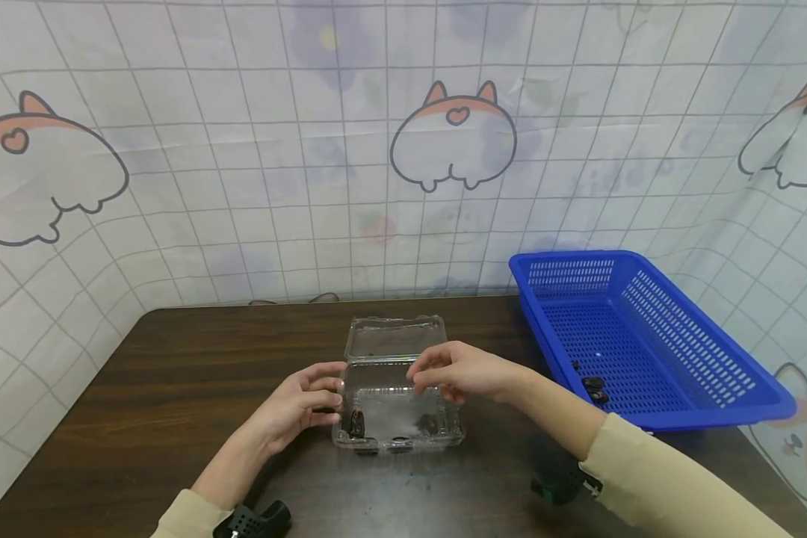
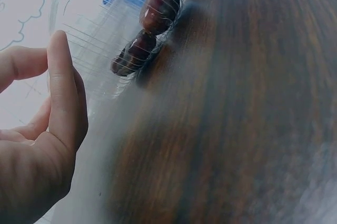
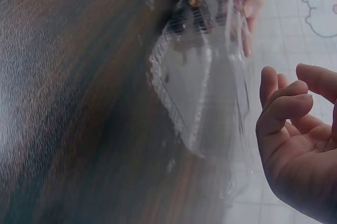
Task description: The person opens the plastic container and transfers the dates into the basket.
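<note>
A clear plastic clamshell box (image 1: 386, 411) stands on the table with its lid (image 1: 395, 340) folded back. Glossy dark brown dates (image 1: 357, 424) lie along its near side and left corner; the left wrist view shows a date (image 2: 159, 10) through the ribbed wall. My left hand (image 1: 296, 407) is at the box's left side, fingers slightly bent, fingertips at or very near the wall. Over the right part of the box hovers my right hand (image 1: 467, 371). In the right wrist view, that hand (image 3: 300, 134) has loosely bent fingers, thumb apart, and nothing between them.
To the right sits a blue slotted plastic basket (image 1: 706, 420), a few dates (image 1: 595, 387) at its near left inside corner. The dark wooden table (image 1: 195, 373) meets a grid-patterned wall cloth (image 1: 276, 224) at the back. Thin cable loops (image 1: 323, 297) show behind the table edge.
</note>
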Demonstrator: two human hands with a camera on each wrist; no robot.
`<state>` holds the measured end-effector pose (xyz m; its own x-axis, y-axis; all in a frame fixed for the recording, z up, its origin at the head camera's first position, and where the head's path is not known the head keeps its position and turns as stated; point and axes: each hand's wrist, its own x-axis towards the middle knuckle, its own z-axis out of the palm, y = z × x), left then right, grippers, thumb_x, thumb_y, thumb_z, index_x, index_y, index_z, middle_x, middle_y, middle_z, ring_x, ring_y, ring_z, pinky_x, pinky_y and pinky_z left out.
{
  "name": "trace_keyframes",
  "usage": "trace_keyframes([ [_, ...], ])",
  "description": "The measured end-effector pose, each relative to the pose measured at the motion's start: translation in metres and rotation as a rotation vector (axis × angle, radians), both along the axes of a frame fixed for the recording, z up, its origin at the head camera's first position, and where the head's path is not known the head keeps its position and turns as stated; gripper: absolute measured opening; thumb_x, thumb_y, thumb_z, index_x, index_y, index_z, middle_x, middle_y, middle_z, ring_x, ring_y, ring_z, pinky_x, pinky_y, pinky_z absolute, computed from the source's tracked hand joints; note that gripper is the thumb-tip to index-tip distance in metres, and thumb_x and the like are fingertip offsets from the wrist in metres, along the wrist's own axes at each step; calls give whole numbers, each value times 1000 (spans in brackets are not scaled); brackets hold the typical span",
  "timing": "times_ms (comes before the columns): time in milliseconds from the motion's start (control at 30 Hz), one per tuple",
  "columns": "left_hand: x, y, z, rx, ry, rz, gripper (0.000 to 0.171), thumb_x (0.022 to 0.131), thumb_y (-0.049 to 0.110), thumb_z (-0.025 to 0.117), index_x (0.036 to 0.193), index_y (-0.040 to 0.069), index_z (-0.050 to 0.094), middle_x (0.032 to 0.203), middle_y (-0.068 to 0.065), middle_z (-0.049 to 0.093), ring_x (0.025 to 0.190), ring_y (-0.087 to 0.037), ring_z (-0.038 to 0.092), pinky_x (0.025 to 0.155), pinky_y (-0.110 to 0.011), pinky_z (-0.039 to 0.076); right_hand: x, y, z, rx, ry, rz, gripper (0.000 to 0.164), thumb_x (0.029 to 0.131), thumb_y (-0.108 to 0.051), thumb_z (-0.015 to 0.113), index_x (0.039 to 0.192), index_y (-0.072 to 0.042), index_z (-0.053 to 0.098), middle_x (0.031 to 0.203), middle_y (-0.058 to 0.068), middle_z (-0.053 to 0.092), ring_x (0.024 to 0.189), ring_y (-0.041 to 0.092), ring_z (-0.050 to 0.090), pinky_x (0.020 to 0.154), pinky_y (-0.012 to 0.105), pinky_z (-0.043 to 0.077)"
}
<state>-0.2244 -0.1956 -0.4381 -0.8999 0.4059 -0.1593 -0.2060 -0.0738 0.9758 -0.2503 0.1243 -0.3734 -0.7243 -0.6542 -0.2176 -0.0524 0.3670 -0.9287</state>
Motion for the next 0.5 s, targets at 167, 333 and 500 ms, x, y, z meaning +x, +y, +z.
trace_keyframes([
  [167, 0, 0, 0, 0, -2, 2, 65, 96, -1, 65, 154, -2, 36, 113, -9, 56, 86, -15, 62, 78, -32, 61, 2, -10, -7, 0, -16, 12, 30, 100, -18, 68, 122, 2, 68, 103, 16, 70, 57, 13, 46, 51, 26, 38],
  [333, 0, 0, 0, -3, -3, 7, 65, 96, 0, 65, 154, -2, 37, 112, -8, 56, 86, -16, 62, 78, -32, 61, 5, -22, -11, 21, -18, 34, 29, 100, -17, 68, 122, 2, 68, 101, 14, 69, 55, 13, 45, 48, 25, 38],
  [500, 0, 0, 1, -1, -6, 8, 65, 96, 0, 65, 154, -2, 36, 111, -8, 56, 85, -16, 62, 78, -32, 61, 5, -32, -13, 34, -9, 67, 28, 102, -16, 66, 124, 2, 68, 84, 11, 63, 54, 13, 45, 49, 28, 37],
])
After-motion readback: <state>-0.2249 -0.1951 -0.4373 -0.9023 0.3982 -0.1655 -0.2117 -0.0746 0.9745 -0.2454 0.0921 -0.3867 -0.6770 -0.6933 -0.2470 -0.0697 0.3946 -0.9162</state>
